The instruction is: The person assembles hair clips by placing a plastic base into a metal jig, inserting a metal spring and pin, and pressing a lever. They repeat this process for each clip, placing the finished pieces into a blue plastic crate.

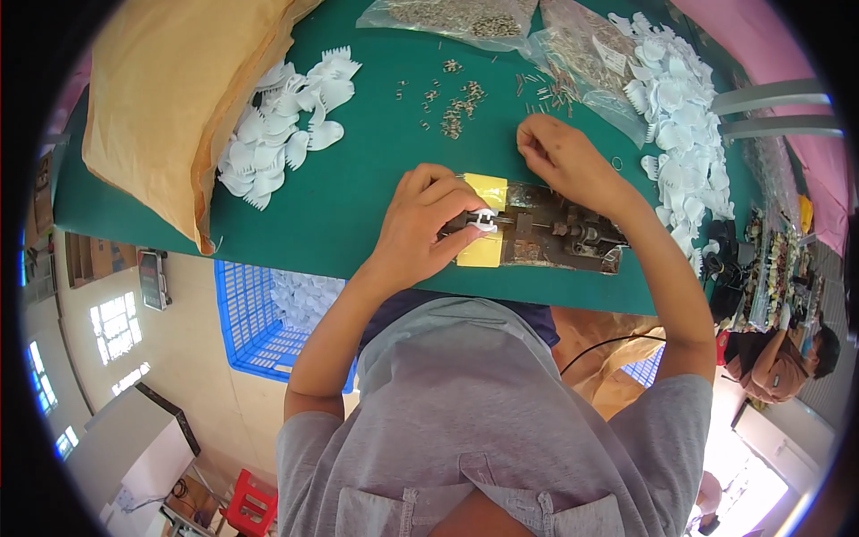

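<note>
Fingers of your left hand (429,224) pinch a white clip (484,220) on the jig (546,234); keep it square while your right hand (559,157), fingertips pressed together, feeds a pin.

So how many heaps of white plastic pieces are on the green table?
2: one heap at far left beside the tan bag, one heap along the right edge. More may be hidden.

A small white toothed plastic clip piece (484,220) sits on a yellow-padded metal jig (537,234) near the green table's (376,179) front edge.
</note>
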### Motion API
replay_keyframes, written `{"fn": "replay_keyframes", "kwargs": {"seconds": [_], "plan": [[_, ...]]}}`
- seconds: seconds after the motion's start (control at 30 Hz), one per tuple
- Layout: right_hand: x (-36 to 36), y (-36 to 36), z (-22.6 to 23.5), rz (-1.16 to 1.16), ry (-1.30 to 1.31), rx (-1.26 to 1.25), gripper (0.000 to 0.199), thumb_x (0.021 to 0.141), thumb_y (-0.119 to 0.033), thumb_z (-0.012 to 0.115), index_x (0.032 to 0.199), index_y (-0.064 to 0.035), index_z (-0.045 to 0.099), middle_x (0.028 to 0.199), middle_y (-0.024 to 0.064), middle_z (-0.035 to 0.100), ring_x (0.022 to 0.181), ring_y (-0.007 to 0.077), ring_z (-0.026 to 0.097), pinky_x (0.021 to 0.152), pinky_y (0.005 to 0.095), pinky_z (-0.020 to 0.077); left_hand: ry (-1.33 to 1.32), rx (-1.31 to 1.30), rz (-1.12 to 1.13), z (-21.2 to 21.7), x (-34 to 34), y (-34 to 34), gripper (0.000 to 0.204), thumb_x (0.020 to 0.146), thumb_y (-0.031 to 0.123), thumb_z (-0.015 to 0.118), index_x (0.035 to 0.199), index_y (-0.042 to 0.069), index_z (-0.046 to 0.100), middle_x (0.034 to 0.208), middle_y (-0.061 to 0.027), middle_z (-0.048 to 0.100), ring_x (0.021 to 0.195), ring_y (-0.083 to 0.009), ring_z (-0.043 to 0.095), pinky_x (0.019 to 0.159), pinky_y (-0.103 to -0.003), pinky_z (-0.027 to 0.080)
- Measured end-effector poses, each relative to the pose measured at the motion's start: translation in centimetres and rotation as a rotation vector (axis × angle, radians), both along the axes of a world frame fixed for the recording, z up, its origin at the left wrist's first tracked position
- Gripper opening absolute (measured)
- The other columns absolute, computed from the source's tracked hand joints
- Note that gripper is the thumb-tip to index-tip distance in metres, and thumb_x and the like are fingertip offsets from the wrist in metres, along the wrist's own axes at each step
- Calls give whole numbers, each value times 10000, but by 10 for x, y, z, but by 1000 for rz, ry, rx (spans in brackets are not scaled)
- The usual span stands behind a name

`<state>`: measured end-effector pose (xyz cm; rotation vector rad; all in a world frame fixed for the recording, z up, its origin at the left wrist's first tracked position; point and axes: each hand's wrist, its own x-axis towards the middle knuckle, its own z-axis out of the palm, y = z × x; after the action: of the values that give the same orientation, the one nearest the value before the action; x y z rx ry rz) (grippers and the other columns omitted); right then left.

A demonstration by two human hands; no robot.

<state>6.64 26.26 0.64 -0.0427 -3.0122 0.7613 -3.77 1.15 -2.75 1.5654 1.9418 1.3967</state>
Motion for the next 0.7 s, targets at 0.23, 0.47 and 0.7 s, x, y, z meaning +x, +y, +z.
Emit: {"fn": "replay_keyframes", "kwargs": {"seconds": [0.23,0.47,0.7], "plan": [[36,-69,25,-101,231,-317,213,877,-49,783,1077,-63,710,900,25,732,872,201,649,759,341,520,90,4,9,3,0,-3,262,814,125,821,1057,96,729,1075,-41,687,1104,-289,590,938,-424,476],[48,-79,17,-150,253,-233,242,826,-61,832,1050,-82,741,914,16,749,870,228,643,804,362,492,52,-4,14,1,1,-4,263,835,167,812,1074,112,719,1101,-34,679,1120,-283,579,977,-434,441],[58,-80,21,-209,269,-219,304,832,1,841,1125,-37,769,1041,23,778,999,191,657,851,328,554,25,-24,-9,2,0,-4,292,823,62,812,1105,82,737,1108,-73,697,1111,-305,599,917,-405,515]]}}
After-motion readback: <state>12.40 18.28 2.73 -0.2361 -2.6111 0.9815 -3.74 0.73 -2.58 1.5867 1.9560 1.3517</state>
